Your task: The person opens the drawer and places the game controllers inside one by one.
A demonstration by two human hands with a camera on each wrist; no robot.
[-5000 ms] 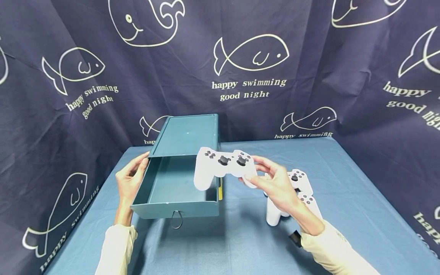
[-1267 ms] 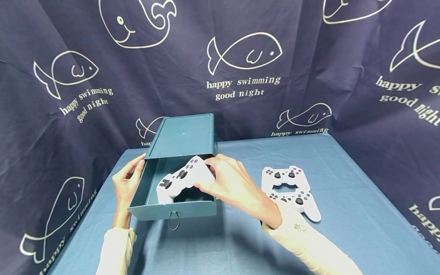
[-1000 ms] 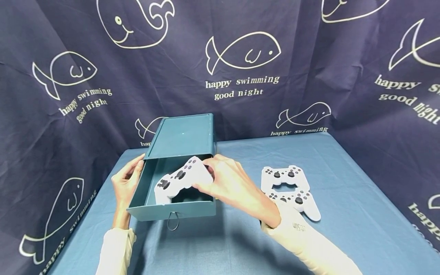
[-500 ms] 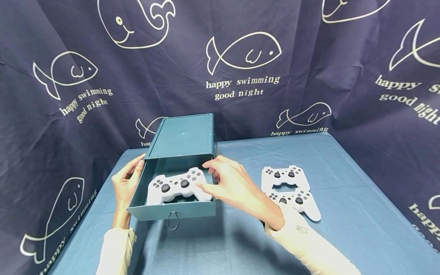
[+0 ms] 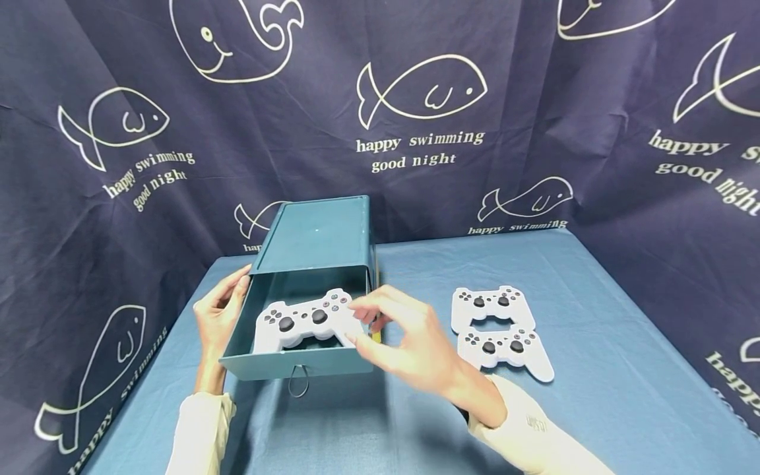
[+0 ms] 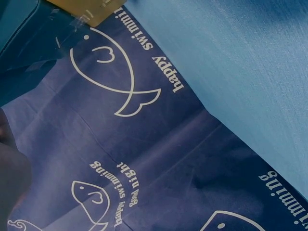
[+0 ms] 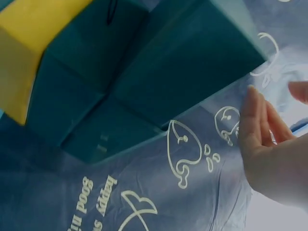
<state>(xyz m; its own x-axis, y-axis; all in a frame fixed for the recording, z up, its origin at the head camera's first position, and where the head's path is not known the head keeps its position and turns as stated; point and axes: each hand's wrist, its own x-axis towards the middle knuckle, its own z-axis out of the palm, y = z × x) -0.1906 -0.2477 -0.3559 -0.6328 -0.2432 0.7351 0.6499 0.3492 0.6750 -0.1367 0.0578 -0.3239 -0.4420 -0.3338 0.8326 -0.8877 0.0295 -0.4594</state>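
A white game controller (image 5: 305, 315) with black thumbsticks lies face up in the pulled-out drawer (image 5: 297, 364) of a teal box (image 5: 317, 231). My left hand (image 5: 218, 316) grips the box's left side by the drawer opening, thumb toward me. Over the drawer's right wall, my right hand (image 5: 415, 340) has its fingers loosely bent and its thumb apart. Its fingertips overlap the controller's right handle in the head view. In the right wrist view, that hand (image 7: 269, 139) shows beside the teal box with nothing between thumb and fingers.
Two more white controllers lie on the blue cloth to the right, a rear one (image 5: 493, 303) and a front one (image 5: 505, 349). A wire pull ring (image 5: 299, 382) hangs from the drawer front. A yellow panel (image 7: 21, 72) shows by the box. Dark blue printed curtain (image 5: 427, 198) stands behind.
The right hand has brought the controller from above the drawer down into it, laid it flat, let go and drawn back slightly to the right. The left hand keeps its grip on the box.
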